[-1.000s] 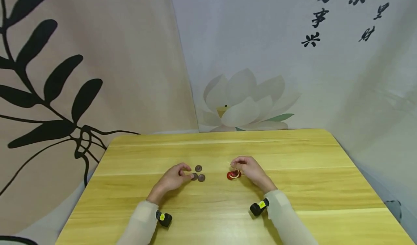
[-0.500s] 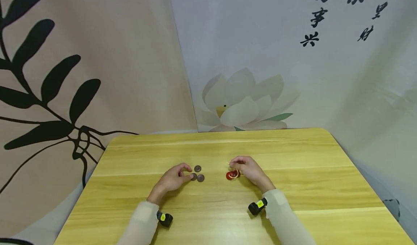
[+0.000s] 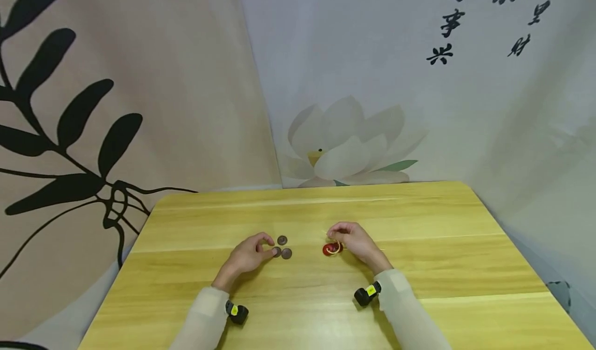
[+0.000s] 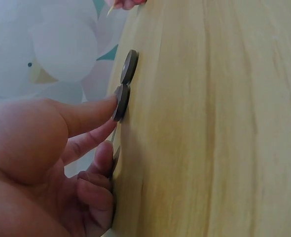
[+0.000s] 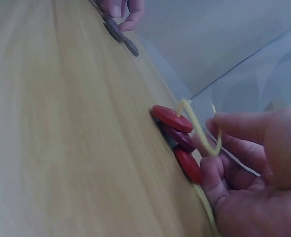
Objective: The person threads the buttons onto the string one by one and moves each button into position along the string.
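Observation:
Three brown round buttons lie close together on the wooden table: a far one [image 3: 282, 240], a near one [image 3: 286, 254] and one at my left thumb. My left hand [image 3: 247, 255] touches that button [image 4: 121, 103] with a straight thumb [image 4: 89, 116]; its other fingers rest bent by the tabletop. To the right, my right hand [image 3: 357, 240] pinches a yellow cord [image 5: 199, 129] between thumb and fingertips. The cord loops up from a red button [image 5: 172, 118]. A dark red button [image 5: 179, 138] and another red button [image 5: 189, 167] lie beside it, with more cord trailing below.
The wooden table [image 3: 298, 298] reaches back to a printed cloth backdrop [image 3: 209, 81] with leaves, a lotus and black characters. A small black camera is strapped to each wrist, one on the left [image 3: 237, 314] and one on the right [image 3: 365, 294].

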{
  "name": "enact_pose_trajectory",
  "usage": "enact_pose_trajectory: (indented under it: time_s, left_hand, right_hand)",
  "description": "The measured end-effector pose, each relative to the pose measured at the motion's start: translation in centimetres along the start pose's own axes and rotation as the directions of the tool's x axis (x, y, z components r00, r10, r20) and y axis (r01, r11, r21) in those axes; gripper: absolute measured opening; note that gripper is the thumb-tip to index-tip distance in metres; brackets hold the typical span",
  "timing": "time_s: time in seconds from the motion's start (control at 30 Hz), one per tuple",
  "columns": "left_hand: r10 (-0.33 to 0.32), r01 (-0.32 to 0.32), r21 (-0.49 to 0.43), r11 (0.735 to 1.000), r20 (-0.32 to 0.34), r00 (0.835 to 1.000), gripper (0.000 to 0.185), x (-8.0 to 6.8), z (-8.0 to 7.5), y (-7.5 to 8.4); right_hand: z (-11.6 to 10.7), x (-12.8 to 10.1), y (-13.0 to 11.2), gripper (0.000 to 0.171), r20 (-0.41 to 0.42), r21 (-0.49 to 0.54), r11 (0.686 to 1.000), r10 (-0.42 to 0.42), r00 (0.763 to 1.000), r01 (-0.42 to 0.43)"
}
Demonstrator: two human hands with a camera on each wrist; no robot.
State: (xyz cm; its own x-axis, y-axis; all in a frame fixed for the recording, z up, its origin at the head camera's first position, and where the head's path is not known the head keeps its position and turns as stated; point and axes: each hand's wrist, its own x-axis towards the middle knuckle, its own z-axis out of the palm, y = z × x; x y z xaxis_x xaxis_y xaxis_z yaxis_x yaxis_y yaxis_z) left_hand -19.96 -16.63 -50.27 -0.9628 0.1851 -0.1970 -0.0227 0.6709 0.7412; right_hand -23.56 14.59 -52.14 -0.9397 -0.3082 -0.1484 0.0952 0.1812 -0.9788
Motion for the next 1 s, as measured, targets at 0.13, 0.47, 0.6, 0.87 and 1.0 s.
enact_pose_trajectory:
  time_s: [0.13, 0.47, 0.6, 0.87, 1.0]
  left_hand:
    - [-0.013, 0.013, 0.004, 1.0, -0.014, 1.0, 0.015, -0.1, 0.15, -0.12]
    - [-0.009, 0.009, 0.004, 1.0, -0.025, 1.0, 0.01, 0.05, 0.15, -0.29]
    - [-0.01, 0.01, 0.001, 1.0, -0.018, 1.0, 0.008, 0.02, 0.22, -0.19]
    - [-0.036, 0.036, 0.001, 0.999, -0.006, 0.999, 0.008, 0.0, 0.19, 0.03]
    - [-0.036, 0.036, -0.003, 0.999, 0.005, 0.999, 0.01, 0.0, 0.07, 0.08]
  right_hand:
    - [0.08, 0.11, 0.12, 0.02, -0.002, 0.004, 1.0, 0.018, 1.0, -0.018]
    - [0.04, 0.25, 0.03, 0.015, -0.014, -0.022, 0.999, 0.03, 0.999, -0.03]
    - [-0.1, 0.12, -0.02, 0.017, -0.006, -0.016, 1.0, 0.018, 1.0, -0.018]
    - [-0.24, 0.03, -0.01, 0.019, 0.013, -0.014, 1.0, 0.008, 1.0, -0.007]
    - [-0.12, 0.15, 0.01, 0.018, 0.001, -0.011, 1.0, 0.006, 1.0, -0.006]
